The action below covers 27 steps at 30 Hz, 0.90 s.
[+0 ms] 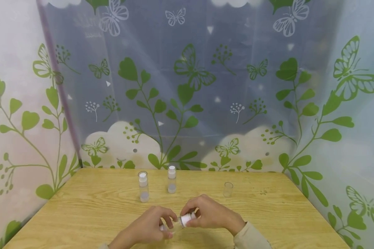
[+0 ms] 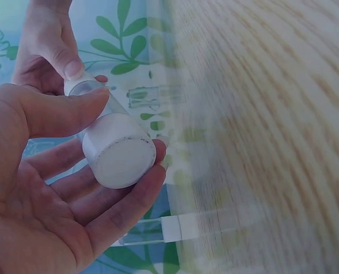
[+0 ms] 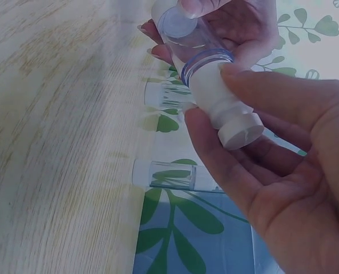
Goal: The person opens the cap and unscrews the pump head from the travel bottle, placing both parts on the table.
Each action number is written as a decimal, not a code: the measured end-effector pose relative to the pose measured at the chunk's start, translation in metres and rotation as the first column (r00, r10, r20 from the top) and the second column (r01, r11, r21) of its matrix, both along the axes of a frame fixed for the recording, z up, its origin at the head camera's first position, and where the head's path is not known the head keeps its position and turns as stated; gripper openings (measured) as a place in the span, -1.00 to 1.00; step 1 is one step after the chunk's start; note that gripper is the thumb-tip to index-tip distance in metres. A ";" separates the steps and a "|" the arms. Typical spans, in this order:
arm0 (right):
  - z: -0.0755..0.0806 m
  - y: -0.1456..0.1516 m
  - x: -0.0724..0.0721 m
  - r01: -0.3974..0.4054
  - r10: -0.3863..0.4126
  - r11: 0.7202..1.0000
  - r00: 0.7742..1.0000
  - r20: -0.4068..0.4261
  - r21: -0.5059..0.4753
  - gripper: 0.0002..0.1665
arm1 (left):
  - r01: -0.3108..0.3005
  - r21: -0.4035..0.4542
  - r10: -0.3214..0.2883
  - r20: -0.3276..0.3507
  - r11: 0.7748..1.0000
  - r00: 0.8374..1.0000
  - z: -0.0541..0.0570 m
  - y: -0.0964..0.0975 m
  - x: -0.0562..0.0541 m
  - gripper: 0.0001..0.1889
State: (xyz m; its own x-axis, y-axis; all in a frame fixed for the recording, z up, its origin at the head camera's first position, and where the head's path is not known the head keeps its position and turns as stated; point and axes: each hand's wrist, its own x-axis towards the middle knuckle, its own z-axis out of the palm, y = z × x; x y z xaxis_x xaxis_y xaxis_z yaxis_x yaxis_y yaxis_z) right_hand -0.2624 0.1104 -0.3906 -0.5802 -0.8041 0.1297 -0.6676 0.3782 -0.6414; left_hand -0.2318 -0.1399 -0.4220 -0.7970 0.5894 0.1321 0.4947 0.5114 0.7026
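Note:
Both hands hold one small clear pump bottle [image 2: 119, 149] between them, lying on its side over the front of the table. My left hand [image 1: 152, 223] grips its lower end, thumb on one side and fingers curled under the white base. From the other end, my right hand [image 1: 210, 212] pinches the white pump top [image 3: 214, 90] between thumb and fingers. A blue-edged ring shows where the top meets the clear body in the right wrist view. The pump's nozzle end points toward the right palm.
Two similar clear bottles with white tops stand farther back, one on the left [image 1: 144, 188] and one near the middle [image 1: 171, 180]. A clear cap [image 1: 228, 190] stands to their right. The wood-grain table [image 1: 90, 204] ends at a patterned curtain [image 1: 187, 114].

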 end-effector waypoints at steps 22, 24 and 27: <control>-0.003 0.002 -0.002 -0.025 0.025 1.000 0.999 -0.031 0.004 -0.76 | -0.009 -0.027 0.009 0.007 1.000 1.000 0.001 -0.001 0.001 -0.66; -0.002 0.002 -0.003 -0.037 0.037 0.999 0.999 -0.020 -0.003 -0.71 | -0.011 -0.031 0.011 0.004 0.999 1.000 0.001 -0.001 0.002 -0.65; -0.002 0.003 -0.004 -0.049 0.049 0.999 0.999 0.006 -0.013 -0.64 | -0.011 -0.034 0.011 0.004 0.999 1.000 0.002 -0.001 0.002 -0.65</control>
State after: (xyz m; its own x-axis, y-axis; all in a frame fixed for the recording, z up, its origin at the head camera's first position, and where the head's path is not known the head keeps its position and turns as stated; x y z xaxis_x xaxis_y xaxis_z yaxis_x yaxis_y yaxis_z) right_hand -0.2668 0.1130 -0.3927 -0.5406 -0.8301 0.1367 -0.6813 0.3368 -0.6499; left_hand -0.2302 -0.1412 -0.4201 -0.8037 0.5849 0.1090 0.4864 0.5404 0.6865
